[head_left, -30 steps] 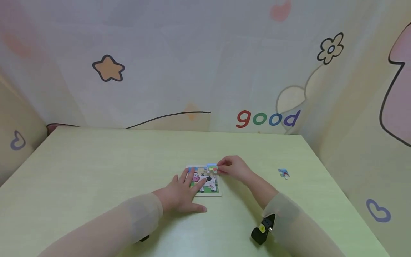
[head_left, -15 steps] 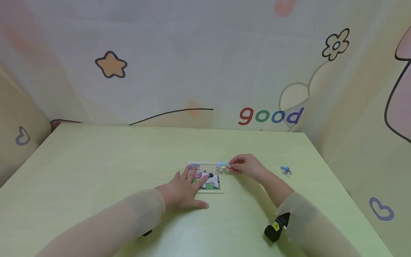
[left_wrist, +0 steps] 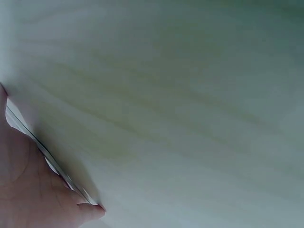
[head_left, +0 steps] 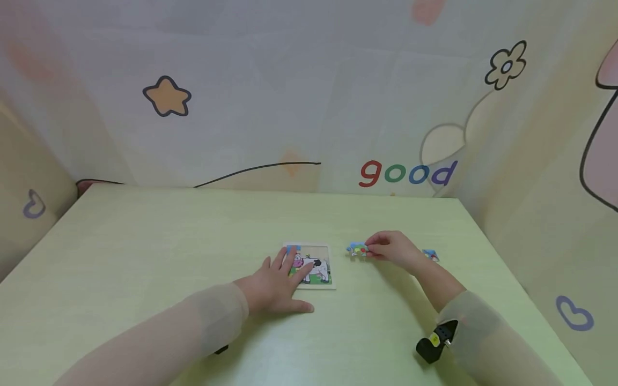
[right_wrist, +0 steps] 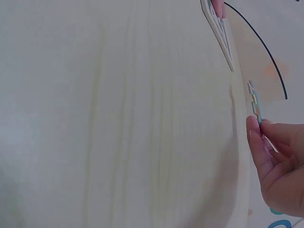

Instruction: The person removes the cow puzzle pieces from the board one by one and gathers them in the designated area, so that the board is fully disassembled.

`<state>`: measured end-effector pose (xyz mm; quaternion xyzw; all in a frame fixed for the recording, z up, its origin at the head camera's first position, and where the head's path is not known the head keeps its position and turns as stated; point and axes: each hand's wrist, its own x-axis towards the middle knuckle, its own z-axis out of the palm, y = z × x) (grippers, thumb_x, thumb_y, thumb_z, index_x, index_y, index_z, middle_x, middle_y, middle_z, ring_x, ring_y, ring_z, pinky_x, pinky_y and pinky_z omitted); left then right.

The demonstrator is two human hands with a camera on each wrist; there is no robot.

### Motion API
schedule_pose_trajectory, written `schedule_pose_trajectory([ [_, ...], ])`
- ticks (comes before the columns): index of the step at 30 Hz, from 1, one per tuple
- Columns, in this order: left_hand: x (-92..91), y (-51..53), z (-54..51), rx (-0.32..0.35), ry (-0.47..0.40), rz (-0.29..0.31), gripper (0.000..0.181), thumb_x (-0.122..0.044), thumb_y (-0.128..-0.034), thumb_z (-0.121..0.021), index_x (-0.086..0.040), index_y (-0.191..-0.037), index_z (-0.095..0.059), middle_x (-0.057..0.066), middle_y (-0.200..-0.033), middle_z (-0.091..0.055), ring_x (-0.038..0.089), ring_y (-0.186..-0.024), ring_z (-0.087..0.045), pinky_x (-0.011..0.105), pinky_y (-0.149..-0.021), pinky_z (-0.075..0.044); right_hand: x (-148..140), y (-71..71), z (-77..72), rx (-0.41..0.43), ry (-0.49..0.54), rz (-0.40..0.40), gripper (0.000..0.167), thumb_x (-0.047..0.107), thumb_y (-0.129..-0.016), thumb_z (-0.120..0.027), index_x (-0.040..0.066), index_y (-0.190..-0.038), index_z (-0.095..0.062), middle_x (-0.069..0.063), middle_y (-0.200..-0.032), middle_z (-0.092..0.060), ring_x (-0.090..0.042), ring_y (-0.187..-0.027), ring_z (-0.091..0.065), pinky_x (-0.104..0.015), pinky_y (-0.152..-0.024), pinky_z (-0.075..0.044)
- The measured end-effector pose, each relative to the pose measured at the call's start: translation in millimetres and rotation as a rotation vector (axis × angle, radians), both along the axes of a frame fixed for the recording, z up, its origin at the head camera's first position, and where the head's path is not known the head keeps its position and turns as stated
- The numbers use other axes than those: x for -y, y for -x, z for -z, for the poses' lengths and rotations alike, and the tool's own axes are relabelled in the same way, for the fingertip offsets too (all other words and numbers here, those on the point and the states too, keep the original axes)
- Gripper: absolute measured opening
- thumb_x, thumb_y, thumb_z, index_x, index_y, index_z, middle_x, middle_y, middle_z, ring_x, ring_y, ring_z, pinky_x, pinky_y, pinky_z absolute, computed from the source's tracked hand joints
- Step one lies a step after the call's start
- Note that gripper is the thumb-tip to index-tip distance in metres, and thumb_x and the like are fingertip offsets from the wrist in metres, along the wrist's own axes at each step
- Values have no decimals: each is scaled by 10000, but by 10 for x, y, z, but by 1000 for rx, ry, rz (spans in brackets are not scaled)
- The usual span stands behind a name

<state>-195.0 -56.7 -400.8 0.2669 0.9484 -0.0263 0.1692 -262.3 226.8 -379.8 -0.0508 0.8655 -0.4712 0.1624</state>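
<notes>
Bluish tile (head_left: 432,254) peeks past right hand (head_left: 393,250) pinching piece (head_left: 358,250); splayed left hand (head_left: 276,283) overlies puzzle (head_left: 318,268).

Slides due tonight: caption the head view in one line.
The left hand rests on a cow puzzle; the right hand pinches a loose piece beside it.

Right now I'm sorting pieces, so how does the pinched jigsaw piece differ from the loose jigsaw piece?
The pinched jigsaw piece is held above the table by the right hand; the loose jigsaw piece lies on the table. The pinched jigsaw piece shows green; the loose jigsaw piece, partly hidden by the right arm, shows none clearly. Both show blue and red.
</notes>
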Motion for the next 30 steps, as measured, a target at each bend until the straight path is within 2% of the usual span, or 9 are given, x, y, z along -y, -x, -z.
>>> schedule_pose_trajectory([
  [5, 2, 14, -11, 5, 6, -7, 912, -789, -794, -334, -280, -1511, -90, 176, -1545, 37, 382, -1396, 20, 550, -1066, -163, -83, 8, 1, 5, 20, 3, 212, 24, -924, -555, -110, -1087, -574, -147, -975, -641, -164, -839, -640, -298, -793, -510],
  [10, 30, 52, 52, 13, -1, -18, 931, -804, -776, -334, -289, -1509, -84, 165, -1547, 44, 387, -1394, 32, 556, -1063, -162, -130, 28, -16, 7, 8, 22, 215, 32, -929, -550, -103, -1094, -577, -136, -970, -644, -156, -821, -640, -288, -782, -513],
  [13, 39, 62, 55, 7, 1, -18, 926, -803, -780, -327, -293, -1509, -69, 166, -1545, 57, 390, -1392, 37, 557, -1062, -164, -167, 38, -40, -6, -4, 31, 227, 39, -932, -547, -108, -1104, -570, -165, -995, -637, -163, -831, -637, -288, -787, -511],
  [19, 19, 9, -59, 16, -8, -20, 898, -775, -800, -353, -281, -1510, -109, 167, -1548, 22, 382, -1397, 9, 547, -1065, -171, -286, 32, -78, -3, -31, 51, 245, 41, -942, -530, -118, -1127, -546, -198, -1027, -625, -176, -861, -631, -280, -791, -508],
  [23, 5, -4, -112, -1, -6, -20, 893, -772, -805, -348, -277, -1510, -113, 162, -1549, 20, 375, -1399, 2, 541, -1067, -174, -376, 35, -106, -22, -34, 65, 251, 34, -944, -523, -131, -1132, -535, -203, -1023, -624, -173, -852, -631, -278, -781, -512],
  [30, -13, -22, -131, 6, -4, -12, 904, -779, -795, -355, -274, -1509, -125, 165, -1549, 10, 384, -1397, 1, 553, -1063, -171, -512, 40, -107, -30, -45, 82, 248, 26, -947, -512, -142, -1129, -521, -167, -983, -626, -145, -825, -628, -266, -760, -516],
])
